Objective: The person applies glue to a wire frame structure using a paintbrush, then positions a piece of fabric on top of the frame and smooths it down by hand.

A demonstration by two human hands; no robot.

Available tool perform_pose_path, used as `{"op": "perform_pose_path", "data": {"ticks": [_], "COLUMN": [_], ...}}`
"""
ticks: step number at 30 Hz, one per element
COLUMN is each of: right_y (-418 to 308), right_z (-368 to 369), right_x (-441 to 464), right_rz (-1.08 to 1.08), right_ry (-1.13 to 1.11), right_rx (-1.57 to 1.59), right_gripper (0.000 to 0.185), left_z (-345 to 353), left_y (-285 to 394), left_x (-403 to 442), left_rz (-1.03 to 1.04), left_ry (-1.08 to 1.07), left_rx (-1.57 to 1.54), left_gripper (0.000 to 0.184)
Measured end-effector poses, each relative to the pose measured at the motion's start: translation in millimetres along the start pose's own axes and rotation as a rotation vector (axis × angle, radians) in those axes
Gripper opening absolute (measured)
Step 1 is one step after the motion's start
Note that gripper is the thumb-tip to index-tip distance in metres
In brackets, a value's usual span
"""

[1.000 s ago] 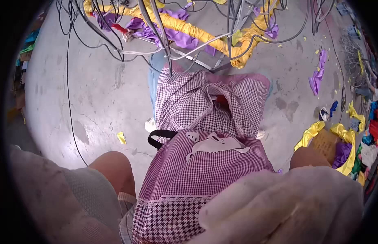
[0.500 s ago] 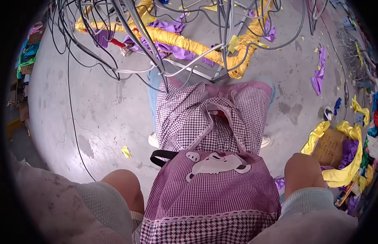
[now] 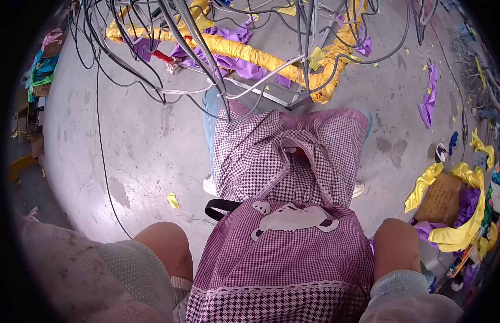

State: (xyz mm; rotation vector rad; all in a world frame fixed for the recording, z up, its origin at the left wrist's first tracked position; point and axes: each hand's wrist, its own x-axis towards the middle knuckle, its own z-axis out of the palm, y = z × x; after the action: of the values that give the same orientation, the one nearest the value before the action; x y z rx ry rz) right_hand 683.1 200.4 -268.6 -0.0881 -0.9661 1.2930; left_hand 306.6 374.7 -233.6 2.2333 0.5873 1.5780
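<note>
Neither of my hands can be seen. My left arm (image 3: pixel 162 245) is bent, its bare part showing below a pushed-up pale sleeve (image 3: pixel 134 272), and a beige ribbed cuff (image 3: pixel 181 286) shows beside the apron. Bent too, my right arm (image 3: pixel 398 245) drops out of sight under its sleeve. Between them hangs a purple-and-white checked apron (image 3: pixel 285 258) with a white animal-face patch (image 3: pixel 293 218). A black strap loop (image 3: pixel 220 207) sticks out on its left side. Whatever my hands hold or touch is hidden.
Grey and white cables (image 3: pixel 217 81) hang ahead, in front of a frame wrapped in yellow cloth (image 3: pixel 250 54). Purple cloth (image 3: pixel 244 67) lies on the concrete floor (image 3: pixel 142 145). A cardboard box (image 3: pixel 438 199) ringed by yellow fabric stands at right, near piled scraps.
The whole view has shifted slightly, so the floor, cables and box sit a little further right. My right arm has drawn in slightly toward the apron.
</note>
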Motion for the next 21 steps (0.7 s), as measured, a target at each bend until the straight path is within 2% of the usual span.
{"op": "perform_pose_path", "data": {"ticks": [5, 6, 7, 8, 12, 13, 14, 15, 16, 18, 21], "right_y": [-17.3, -6.7, 35.3, 21.9, 99.4, 108.2, 86.0, 102.0, 125.6, 73.6, 34.4], "right_z": [-11.5, -6.1, -6.7, -14.8, 0.6, -14.0, -15.5, -27.5, 7.2, -15.0, -1.8], "right_x": [-8.7, -3.6, 26.5, 20.4, 67.9, 86.9, 94.7, 93.5, 82.9, 62.5, 37.7], "right_rz": [-0.038, -0.040, -0.035, -0.050, -0.051, -0.056, -0.061, -0.065, -0.068, -0.064, -0.046], "right_ry": [0.023, 0.026, 0.025, 0.022, -0.016, -0.014, -0.010, -0.004, 0.002, 0.017, -0.021], "right_rx": [-0.028, -0.036, -0.042, -0.028, -0.014, -0.023, -0.034, -0.045, -0.056, -0.070, -0.093], "right_gripper": [0.038, 0.038, 0.038, 0.039, 0.039, 0.039, 0.040, 0.040, 0.040, 0.040, 0.041], "left_z": [-1.7, -3.5, -5.0, -7.0, -18.4, -16.2, -14.7, -12.1, -11.5, -10.0, -19.2], "left_y": [6.0, 9.4, 7.4, 8.0, 19.6, 20.8, 21.3, 22.6, 24.8, 30.0, 38.5], "left_x": [-1.3, -1.1, -0.7, 2.4, -5.0, -5.9, -7.3, -9.0, -12.1, -18.8, -35.7], "left_rz": [0.004, 0.002, -0.005, 0.003, 0.006, 0.006, 0.006, 0.005, 0.001, -0.015, -0.020], "left_ry": [0.015, 0.024, 0.039, 0.035, 0.090, 0.098, 0.106, 0.114, 0.121, 0.136, 0.210], "left_rx": [0.025, 0.028, 0.036, 0.061, 0.141, 0.144, 0.144, 0.143, 0.143, 0.149, 0.184], "left_gripper": [0.052, 0.051, 0.051, 0.050, 0.047, 0.047, 0.046, 0.045, 0.045, 0.043, 0.042]}}
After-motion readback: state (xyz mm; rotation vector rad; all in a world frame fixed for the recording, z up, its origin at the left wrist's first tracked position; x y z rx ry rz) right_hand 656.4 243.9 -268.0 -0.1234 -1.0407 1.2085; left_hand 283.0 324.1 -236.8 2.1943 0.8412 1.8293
